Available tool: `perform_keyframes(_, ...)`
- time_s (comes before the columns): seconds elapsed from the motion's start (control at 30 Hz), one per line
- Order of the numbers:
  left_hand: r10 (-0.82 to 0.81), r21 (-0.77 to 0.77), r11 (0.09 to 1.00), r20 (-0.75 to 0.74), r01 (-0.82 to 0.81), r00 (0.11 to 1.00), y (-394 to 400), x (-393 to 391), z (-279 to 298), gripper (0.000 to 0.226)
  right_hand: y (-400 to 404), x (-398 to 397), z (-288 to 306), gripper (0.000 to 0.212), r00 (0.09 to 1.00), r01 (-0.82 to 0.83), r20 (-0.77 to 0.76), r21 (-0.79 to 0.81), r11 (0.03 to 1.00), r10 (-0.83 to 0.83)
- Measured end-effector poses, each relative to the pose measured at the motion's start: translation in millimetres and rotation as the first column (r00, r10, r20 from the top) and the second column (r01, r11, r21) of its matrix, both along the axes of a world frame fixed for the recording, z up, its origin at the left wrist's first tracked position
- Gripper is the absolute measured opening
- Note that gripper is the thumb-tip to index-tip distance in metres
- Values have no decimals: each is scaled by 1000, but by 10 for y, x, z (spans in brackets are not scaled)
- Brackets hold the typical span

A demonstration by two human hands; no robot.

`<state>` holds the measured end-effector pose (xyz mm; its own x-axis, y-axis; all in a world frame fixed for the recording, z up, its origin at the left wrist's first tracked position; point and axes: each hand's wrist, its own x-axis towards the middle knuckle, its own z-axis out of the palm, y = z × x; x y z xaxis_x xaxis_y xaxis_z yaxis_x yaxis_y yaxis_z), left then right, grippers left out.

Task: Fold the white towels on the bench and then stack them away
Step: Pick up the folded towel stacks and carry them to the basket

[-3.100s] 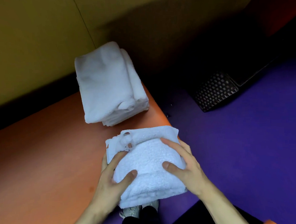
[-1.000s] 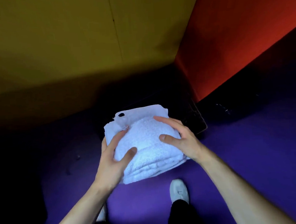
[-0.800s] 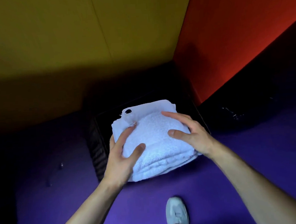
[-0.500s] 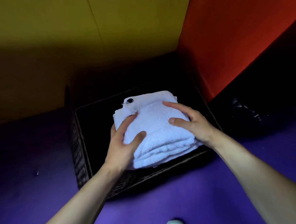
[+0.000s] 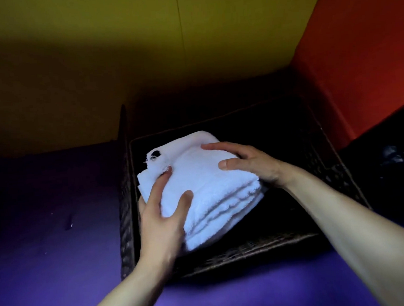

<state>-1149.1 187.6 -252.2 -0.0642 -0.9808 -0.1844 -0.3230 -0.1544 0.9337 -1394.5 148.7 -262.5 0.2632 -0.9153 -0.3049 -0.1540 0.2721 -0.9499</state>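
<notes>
The folded white towel point(image 5: 206, 188) is now inside the opening of the dark wicker basket point(image 5: 248, 252), lower than half a second ago, when it was above the near rim. Whether it already rests on the basket bottom I cannot tell, because the inside is too dark. The left hand point(image 5: 162, 217) grasps the towel's near left corner, thumb on top and fingers wrapped at the side and below. The right hand point(image 5: 249, 164) has its grip on the right side, thumb and fingers lying on the top layer. The basket now fills more of the view and stands on the purple floor point(image 5: 58, 234) in the corner between the yellow wall point(image 5: 117, 51) and the red wall point(image 5: 361, 58). The white shoe seen before is gone from the view.
</notes>
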Motion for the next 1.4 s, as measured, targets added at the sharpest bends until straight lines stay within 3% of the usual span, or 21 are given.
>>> perform_keyframes(0.13,151,19,988,44,-152,988,309,-155,42,53,-183,-64,-53,51,987,-147,73,33,989,144)
perform_keyframes(0.23,180,99,976,154,-196,972,392,-342,-109,60,-331,-124,-310,46,975,-220,16,114,969,220)
perform_keyframes(0.3,68,218,967,272,-130,960,288,-437,-288,64,-379,-132,-558,42,969,-181,-142,163,970,204)
perform_keyframes(0.37,-140,399,917,359,-16,923,147,-498,-491,68,-395,-190,-782,34,929,-1,-365,134,991,50)
perform_keyframes(0.47,-358,568,820,400,79,843,-34,-499,-647,74,-337,-252,-772,43,676,193,-730,50,980,-96)
perform_keyframes(0.5,-446,590,798,436,126,781,-86,-474,-625,75,-286,-237,-692,44,586,241,-799,15,971,-133)
perform_keyframes(0.57,-632,637,737,529,227,567,-204,-374,-526,75,-150,-132,-496,48,513,401,-812,-60,914,-278)
perform_keyframes(0.63,-678,615,735,654,285,336,-338,-272,-339,66,13,45,-333,83,544,503,-801,74,861,-249)
perform_keyframes(0.7,-555,477,818,802,322,221,-511,-265,-166,54,206,252,-275,117,666,517,-734,326,791,-133)
perform_keyframes(0.8,-417,268,867,852,421,316,-887,-363,-236,55,386,445,-340,119,817,528,-541,562,637,-200)
perform_keyframes(0.87,-518,391,853,721,347,461,-1041,-385,-452,76,376,424,-419,95,836,545,-453,613,572,-311)
perform_keyframes(0.9,-531,469,840,614,272,584,-1068,-381,-580,87,354,377,-457,81,829,560,-428,614,557,-361)
perform_keyframes(0.97,-432,591,793,376,147,820,-986,-342,-755,96,306,306,-497,66,793,609,-422,568,553,-440)
perform_keyframes(1.0,-371,634,763,275,123,887,-921,-327,-829,98,290,284,-495,62,775,632,-421,531,565,-471)
perform_keyframes(1.07,-313,644,754,182,127,932,-806,-306,-989,109,278,269,-485,64,764,645,-414,487,588,-495)
perform_keyframes(1.2,-206,653,755,150,59,967,-737,-284,-1210,130,217,295,-490,90,882,468,-334,698,543,-331)
perform_keyframes(1.27,-178,661,748,110,62,978,-716,-303,-1141,119,198,327,-537,80,911,391,-249,778,492,-330)
perform_keyframes(1.4,-69,685,727,9,44,998,-695,-311,-1053,103,211,352,-773,66,844,438,-108,704,558,-526)
